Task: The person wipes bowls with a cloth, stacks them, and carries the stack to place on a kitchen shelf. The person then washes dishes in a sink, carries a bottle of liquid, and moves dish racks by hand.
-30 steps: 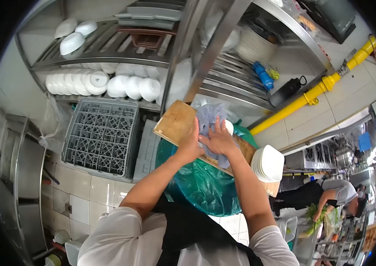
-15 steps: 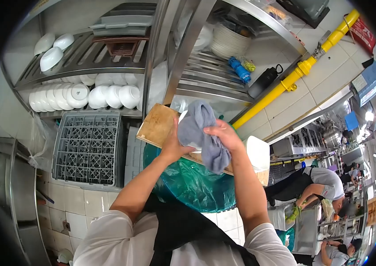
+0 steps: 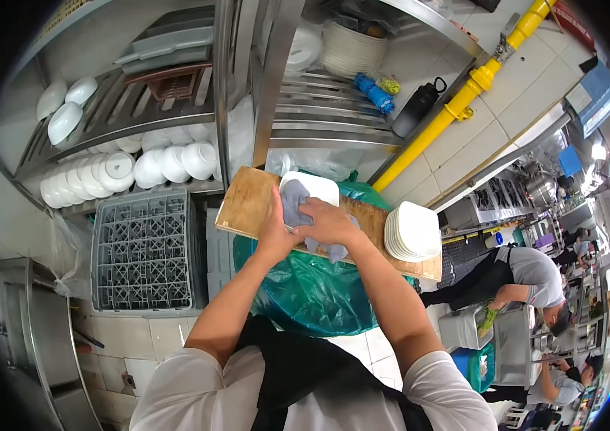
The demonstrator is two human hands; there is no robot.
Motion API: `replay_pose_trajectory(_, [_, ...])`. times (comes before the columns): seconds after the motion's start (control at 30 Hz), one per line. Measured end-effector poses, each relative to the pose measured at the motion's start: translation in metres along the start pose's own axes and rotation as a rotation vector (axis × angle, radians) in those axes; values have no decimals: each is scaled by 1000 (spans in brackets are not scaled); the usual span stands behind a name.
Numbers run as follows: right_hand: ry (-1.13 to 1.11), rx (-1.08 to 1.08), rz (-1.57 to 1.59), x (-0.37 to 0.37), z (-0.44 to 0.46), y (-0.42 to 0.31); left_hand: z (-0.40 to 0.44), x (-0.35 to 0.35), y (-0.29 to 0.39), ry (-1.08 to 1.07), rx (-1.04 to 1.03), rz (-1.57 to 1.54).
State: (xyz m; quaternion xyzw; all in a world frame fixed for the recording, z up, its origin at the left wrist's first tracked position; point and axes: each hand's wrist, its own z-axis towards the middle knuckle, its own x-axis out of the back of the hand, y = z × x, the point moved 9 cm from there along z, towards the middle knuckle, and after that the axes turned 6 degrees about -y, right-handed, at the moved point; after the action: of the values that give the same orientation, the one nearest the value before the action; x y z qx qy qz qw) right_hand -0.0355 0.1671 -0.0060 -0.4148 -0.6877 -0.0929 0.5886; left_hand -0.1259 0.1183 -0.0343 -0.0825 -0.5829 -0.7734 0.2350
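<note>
A white square dish (image 3: 323,188) is in front of me over a wooden board (image 3: 247,205). My left hand (image 3: 276,231) grips its left edge, fingers along the side and thumb at the near edge. A grey-blue cloth (image 3: 293,200) lies bunched on the dish, and my right hand (image 3: 330,224) is closed over it, fingertips close to my left thumb. Part of the cloth hangs below my right hand. Whether other dishes sit under this one is hidden by my hands. To the right, a stack of white square dishes (image 3: 418,231) stands on the board.
Under the board is a bin lined with a green bag (image 3: 319,294). A grey dish rack (image 3: 143,251) stands left, below shelves of white bowls (image 3: 168,167). A yellow pipe (image 3: 434,136) runs along the wall. At right, a co-worker (image 3: 535,276) bends over a container.
The cloth, held up and draped before, is now bunched down on the dish. My right hand has moved left and closer to my left hand. The view has shifted slightly.
</note>
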Motion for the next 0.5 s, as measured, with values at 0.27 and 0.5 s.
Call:
replay_pose_trajectory(0.27, [264,126,1409,4,-43,41,0,1,2,-72,16,24])
replay_pose_trajectory(0.5, [205,68,1601,-76,-143,56,-1,1,23,-250,-197,497])
